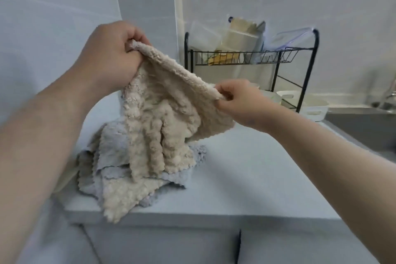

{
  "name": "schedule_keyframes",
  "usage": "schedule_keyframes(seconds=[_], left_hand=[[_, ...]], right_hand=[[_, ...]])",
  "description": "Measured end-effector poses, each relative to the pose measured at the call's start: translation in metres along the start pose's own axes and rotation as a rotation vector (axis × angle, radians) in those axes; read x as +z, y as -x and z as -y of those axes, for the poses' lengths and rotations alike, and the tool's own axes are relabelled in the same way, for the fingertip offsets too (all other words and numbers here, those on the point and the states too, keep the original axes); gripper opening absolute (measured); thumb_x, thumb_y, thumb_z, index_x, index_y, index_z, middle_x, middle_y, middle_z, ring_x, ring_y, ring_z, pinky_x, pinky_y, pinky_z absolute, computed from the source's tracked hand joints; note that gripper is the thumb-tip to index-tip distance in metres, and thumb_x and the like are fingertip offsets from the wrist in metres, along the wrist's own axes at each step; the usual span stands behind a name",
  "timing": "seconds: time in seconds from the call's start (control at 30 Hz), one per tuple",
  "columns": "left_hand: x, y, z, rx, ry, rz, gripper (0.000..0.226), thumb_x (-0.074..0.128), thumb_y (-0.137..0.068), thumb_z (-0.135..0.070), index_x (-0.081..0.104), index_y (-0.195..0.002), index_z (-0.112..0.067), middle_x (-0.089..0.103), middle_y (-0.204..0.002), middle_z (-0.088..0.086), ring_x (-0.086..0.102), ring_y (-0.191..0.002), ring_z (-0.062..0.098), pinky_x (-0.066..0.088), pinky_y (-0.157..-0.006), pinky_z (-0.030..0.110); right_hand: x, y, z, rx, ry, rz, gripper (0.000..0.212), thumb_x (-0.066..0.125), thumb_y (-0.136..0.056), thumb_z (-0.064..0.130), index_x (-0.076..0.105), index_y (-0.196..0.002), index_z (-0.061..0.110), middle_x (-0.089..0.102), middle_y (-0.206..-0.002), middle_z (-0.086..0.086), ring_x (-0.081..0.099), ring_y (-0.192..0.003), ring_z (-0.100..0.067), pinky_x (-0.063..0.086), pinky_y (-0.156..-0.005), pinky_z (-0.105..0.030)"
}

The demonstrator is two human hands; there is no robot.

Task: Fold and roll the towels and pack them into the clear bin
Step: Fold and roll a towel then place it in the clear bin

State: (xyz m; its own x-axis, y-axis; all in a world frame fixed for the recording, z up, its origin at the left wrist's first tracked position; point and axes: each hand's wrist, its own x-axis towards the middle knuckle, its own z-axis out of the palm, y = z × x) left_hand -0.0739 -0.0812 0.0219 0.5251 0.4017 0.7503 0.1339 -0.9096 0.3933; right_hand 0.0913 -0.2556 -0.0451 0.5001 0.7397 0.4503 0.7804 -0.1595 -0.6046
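Holding the beige towel (167,109) up by its top edge, I see my left hand (113,53) bunching one corner in a curled fist and my right hand (240,103) pinching the other corner between thumb and fingers. The edge slopes down from the left grip to the right one. Below both grips the cloth hangs in loose folds, its lower end touching the pile of grey and beige towels (120,169) on the pale counter (246,178). Beyond the right grip stands a black wire rack (278,60) with white trays (310,105) under it; a sink (364,126) lies further right.
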Motion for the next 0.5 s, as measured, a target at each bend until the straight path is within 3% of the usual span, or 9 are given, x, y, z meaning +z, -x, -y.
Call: schedule_keyframes(seconds=[0.1, 0.27, 0.37, 0.5], left_hand=[[-0.02, 0.007, -0.03, 0.046, 0.046, 0.037, 0.024, 0.054, -0.085, -0.001, 0.066, -0.087, -0.022, 0.065, -0.084, 0.003, 0.057, -0.074, 0.017, 0.04, -0.061, 0.014], [-0.033, 0.009, -0.071, 0.076, 0.109, 0.155, 0.022, 0.057, -0.087, -0.003, 0.066, -0.084, -0.022, 0.064, -0.077, -0.002, 0.054, -0.067, 0.008, 0.038, -0.054, 0.008], [-0.014, 0.003, -0.08, 0.103, 0.097, 0.242, 0.018, 0.059, -0.085, -0.004, 0.068, -0.086, -0.02, 0.062, -0.077, -0.005, 0.054, -0.07, 0.008, 0.037, -0.055, 0.007], [0.035, -0.015, -0.082, 0.139, 0.042, 0.349, 0.017, 0.059, -0.084, -0.008, 0.067, -0.085, -0.023, 0.058, -0.077, -0.011, 0.054, -0.075, 0.01, 0.038, -0.058, 0.017]], right_hand=[[-0.04, 0.039, 0.017, 0.088, 0.097, -0.042, 0.012, 0.056, -0.087, 0.015, 0.066, -0.079, 0.014, 0.062, -0.07, -0.004, 0.052, -0.06, -0.013, 0.041, -0.043, -0.014], [-0.107, 0.086, 0.011, 0.236, 0.204, -0.06, 0.009, 0.062, -0.082, 0.013, 0.065, -0.075, 0.01, 0.059, -0.064, -0.006, 0.051, -0.059, -0.017, 0.043, -0.052, -0.03], [-0.133, 0.098, 0.001, 0.261, 0.251, -0.108, 0.017, 0.064, -0.089, 0.018, 0.066, -0.073, 0.013, 0.066, -0.068, -0.012, 0.056, -0.054, -0.014, 0.051, -0.054, -0.03], [-0.151, 0.089, -0.034, 0.31, 0.251, -0.205, 0.015, 0.062, -0.091, 0.013, 0.067, -0.078, 0.009, 0.06, -0.05, -0.004, 0.048, -0.032, -0.005, 0.042, -0.034, -0.023]])
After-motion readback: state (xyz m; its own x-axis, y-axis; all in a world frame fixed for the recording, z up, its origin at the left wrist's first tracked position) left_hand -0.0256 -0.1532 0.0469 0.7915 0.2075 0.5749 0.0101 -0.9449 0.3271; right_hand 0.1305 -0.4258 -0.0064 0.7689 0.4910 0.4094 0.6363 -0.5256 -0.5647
